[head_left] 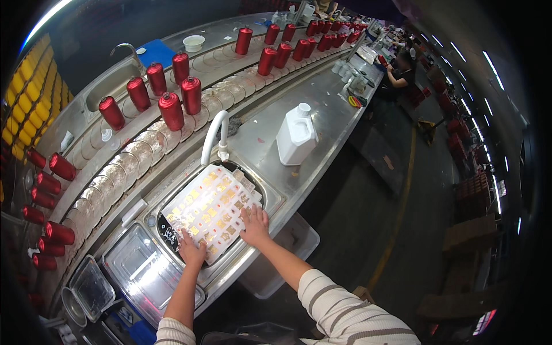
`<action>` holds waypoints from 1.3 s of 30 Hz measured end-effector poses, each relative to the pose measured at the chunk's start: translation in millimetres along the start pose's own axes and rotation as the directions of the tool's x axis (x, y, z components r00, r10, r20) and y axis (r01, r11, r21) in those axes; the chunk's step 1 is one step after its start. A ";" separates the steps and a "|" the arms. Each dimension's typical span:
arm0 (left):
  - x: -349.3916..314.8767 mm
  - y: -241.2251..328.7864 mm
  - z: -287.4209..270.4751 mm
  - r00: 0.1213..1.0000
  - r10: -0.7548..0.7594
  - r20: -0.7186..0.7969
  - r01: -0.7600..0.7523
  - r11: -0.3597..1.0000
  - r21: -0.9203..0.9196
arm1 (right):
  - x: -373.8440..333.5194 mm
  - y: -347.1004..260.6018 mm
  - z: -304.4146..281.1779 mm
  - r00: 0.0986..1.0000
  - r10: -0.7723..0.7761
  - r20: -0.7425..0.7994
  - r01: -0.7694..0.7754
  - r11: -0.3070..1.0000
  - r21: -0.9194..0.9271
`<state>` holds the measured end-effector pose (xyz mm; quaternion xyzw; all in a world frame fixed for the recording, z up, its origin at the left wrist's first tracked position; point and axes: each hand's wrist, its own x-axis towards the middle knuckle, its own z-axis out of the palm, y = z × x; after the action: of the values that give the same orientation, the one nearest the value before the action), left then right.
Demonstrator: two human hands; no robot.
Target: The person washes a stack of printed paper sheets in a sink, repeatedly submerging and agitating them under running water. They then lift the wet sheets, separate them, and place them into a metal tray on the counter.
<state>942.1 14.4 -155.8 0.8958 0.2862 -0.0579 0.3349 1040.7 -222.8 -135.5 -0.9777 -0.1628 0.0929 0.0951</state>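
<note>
Nearest, the person's left hand (192, 251) lies at seven o'clock on a white rectangular sheet printed in gold and red (214, 208), thumb and fingers apart. At its four o'clock edge the right hand (255, 225) rests with fingers spread. The sheet lies across a metal-rimmed sink (277, 198) in the stainless-steel bench (261, 131). From the sheet, a white curved tap (210, 137) stands at twelve o'clock, and an upright white plastic jug (296, 141) at two. Farther, glossy red metallic bottles (171, 112) stand at eleven, before a flat blue board (156, 53).
</note>
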 end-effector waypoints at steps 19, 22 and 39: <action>8.0 -12.7 5.2 0.999 -0.042 0.014 0.042 0.999 0.018 | 1.8 -7.6 -8.2 0.998 0.039 0.042 -0.037 0.999 -0.039; 7.3 -14.3 2.4 0.999 -0.015 0.033 0.017 0.999 -0.051 | 1.3 -8.6 -10.4 0.995 0.064 0.077 -0.059 0.996 -0.060; 10.5 -22.7 -0.5 0.977 -0.209 -0.026 0.198 0.952 -0.233 | 1.7 -7.4 -11.4 0.996 0.064 0.060 -0.063 0.998 -0.019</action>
<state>938.2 33.6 -171.4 0.8181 0.3901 -0.0363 0.4210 1042.4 -217.1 -123.2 -0.9799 -0.1351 0.1241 0.0789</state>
